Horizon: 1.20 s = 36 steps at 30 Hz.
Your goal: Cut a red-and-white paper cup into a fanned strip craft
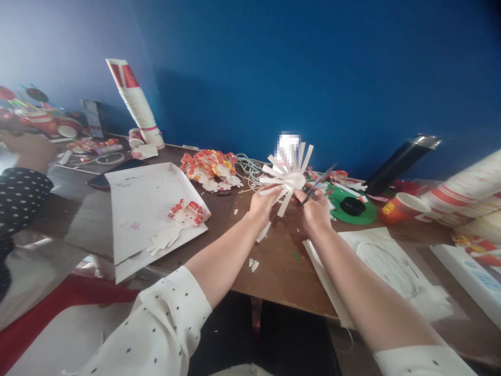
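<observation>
My left hand pinches a white paper cup cut into long strips, which fan out around its round base. A pair of scissors is in my right hand, blades pointing up and to the right, close beside the cup's base. Both hands are above the brown table. White paper scraps lie below my left hand. Left of it, a paper figure with red curls rests on a white cardboard tray.
Behind are a heap of paper figures and a leaning cup stack. To the right lie a green disc with a black roll, an orange cup and a black flask. Another person's dotted sleeve is at left.
</observation>
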Available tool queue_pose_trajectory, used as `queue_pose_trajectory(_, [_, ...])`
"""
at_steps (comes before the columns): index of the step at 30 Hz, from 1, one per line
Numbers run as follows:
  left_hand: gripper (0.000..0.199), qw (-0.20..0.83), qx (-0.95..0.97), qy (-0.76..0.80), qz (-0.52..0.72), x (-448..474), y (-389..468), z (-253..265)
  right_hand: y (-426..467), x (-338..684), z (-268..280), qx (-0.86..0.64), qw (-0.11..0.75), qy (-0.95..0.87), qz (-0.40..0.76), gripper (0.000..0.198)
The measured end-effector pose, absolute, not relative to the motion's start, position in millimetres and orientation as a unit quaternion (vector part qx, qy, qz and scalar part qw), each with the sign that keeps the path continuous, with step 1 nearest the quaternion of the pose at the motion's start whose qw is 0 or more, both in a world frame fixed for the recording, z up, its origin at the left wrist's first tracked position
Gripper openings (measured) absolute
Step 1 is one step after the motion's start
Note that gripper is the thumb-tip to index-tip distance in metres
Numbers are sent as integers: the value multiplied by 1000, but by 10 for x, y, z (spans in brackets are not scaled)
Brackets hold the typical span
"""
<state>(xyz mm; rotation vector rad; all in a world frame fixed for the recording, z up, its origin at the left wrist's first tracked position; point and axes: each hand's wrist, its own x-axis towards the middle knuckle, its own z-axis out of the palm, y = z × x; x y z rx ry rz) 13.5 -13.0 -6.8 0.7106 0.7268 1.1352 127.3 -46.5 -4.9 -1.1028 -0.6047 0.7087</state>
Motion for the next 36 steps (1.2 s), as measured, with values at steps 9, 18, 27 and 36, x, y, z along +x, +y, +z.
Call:
queue_pose_trajectory(9, [18,826,303,242,409,83,-178,43,-508,1196,-40,-477,755,-288,346,53])
queue_pose_trajectory(18, [19,792,287,301,447,23,-43,4,-522,1118,-94,-488,713,-330,381,52])
queue_pose_trajectory(27, [15,770,252,296,506,-54,48,6,-660,1065,-56,-531,584,-390,475,40])
queue_pose_trajectory(36, [18,790,264,292,470,-17,20,-27,-641,1144,-77,-565,563,-462,388,41])
